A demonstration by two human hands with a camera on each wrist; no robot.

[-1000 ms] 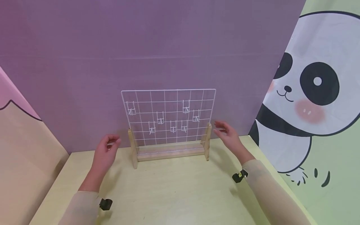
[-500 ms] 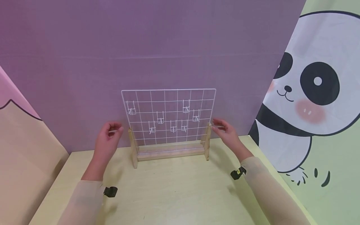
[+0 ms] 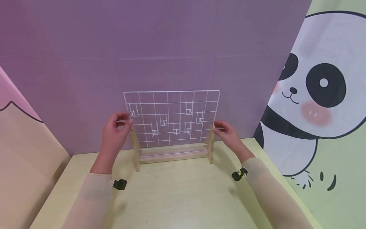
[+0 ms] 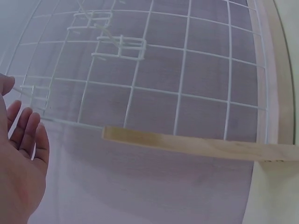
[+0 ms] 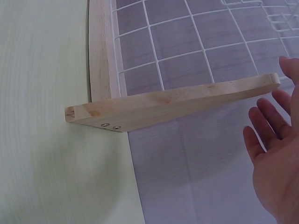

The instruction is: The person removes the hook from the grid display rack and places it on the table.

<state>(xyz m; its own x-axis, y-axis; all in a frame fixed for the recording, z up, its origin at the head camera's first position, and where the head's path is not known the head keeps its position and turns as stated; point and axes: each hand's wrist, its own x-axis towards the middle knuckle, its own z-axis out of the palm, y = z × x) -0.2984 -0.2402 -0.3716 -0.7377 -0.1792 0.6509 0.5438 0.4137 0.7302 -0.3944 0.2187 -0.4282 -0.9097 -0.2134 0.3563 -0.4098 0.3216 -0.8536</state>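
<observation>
A white wire grid panel (image 3: 171, 91) stands upright in a wooden base (image 3: 174, 157) near the back wall. Several small white wire hooks (image 3: 163, 123) hang on it. At its left edge is my left hand (image 3: 114, 133), fingers loosely bent, thumb in front of the edge wire and the other fingers behind. The left wrist view has this hand (image 4: 21, 172) beyond the tip of the left wooden post (image 4: 177, 143). My right hand (image 3: 230, 136) is by the top of the right post (image 3: 211, 144). In the right wrist view its fingers (image 5: 268, 116) are relaxed and spread around the post tip.
The stand is on a pale wooden table (image 3: 177, 197) against a purple backdrop (image 3: 171, 47). A panda picture (image 3: 323, 121) covers the right-hand wall. Each sleeve carries a small black wrist camera (image 3: 120, 184).
My left hand has moved up and right to the grid's left edge. The right hand has shifted slightly left, up to the right post. Grid and hooks stay in place.
</observation>
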